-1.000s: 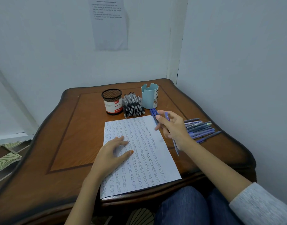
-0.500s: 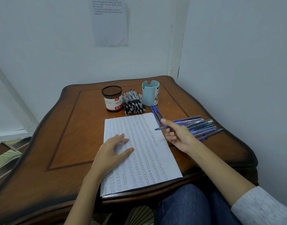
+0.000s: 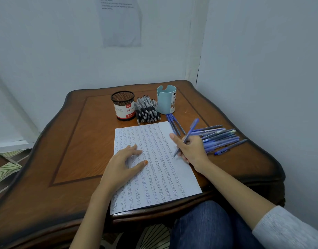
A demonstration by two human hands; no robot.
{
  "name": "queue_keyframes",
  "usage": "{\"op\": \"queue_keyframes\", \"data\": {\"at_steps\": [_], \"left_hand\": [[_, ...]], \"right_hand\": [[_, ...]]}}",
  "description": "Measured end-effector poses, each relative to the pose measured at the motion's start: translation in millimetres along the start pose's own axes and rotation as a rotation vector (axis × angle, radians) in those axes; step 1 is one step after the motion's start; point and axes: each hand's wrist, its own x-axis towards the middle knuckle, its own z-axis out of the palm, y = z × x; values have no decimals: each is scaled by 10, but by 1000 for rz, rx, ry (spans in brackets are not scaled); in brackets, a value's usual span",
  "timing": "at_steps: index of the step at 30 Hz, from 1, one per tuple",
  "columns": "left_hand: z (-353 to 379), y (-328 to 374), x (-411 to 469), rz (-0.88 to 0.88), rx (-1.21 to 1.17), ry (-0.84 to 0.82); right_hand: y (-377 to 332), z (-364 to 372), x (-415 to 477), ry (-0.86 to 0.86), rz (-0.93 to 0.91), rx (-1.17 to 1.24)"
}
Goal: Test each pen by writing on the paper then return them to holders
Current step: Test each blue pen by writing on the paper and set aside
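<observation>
A sheet of paper (image 3: 160, 178) covered in rows of blue writing lies on the wooden table (image 3: 73, 150). My left hand (image 3: 122, 162) rests flat on its left part with fingers spread. My right hand (image 3: 192, 150) grips a blue pen (image 3: 189, 133), tip down on the paper's right side, index finger stretched forward. A black mesh holder (image 3: 123, 106) and a light blue holder (image 3: 166, 99) stand at the back. Black pens (image 3: 147, 112) lie heaped between them. A pile of blue pens (image 3: 219, 139) lies right of my right hand, and three more blue pens (image 3: 174, 123) lie by the blue holder.
Walls close in behind the table and on its right. A printed sheet (image 3: 120, 20) hangs on the back wall. My knee in jeans (image 3: 204, 225) sits under the table's front edge. Bare wood shows on the table's left half.
My right hand turned the blue pen from lying crosswise to a writing grip and brought its tip down onto the paper's right side. My left hand stayed flat on the paper.
</observation>
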Motion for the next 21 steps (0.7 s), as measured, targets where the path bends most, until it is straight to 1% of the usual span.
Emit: {"op": "queue_keyframes", "data": {"at_steps": [2, 4, 7, 13, 17, 21], "left_hand": [[3, -2, 1, -3, -1, 2], [4, -5, 2, -7, -3, 2], [4, -5, -3, -4, -6, 4], [5, 1, 2, -8, 0, 6], [1, -7, -11, -4, 4, 5], [4, 3, -10, -1, 7, 7]], "right_hand": [[32, 15, -23, -1, -83, -58], [47, 15, -26, 19, -124, -111], [73, 7, 1, 46, -121, -126], [65, -21, 31, -11, -39, -56], [163, -13, 26, 42, -115, -83], [184, 17, 16, 28, -128, -111]]}}
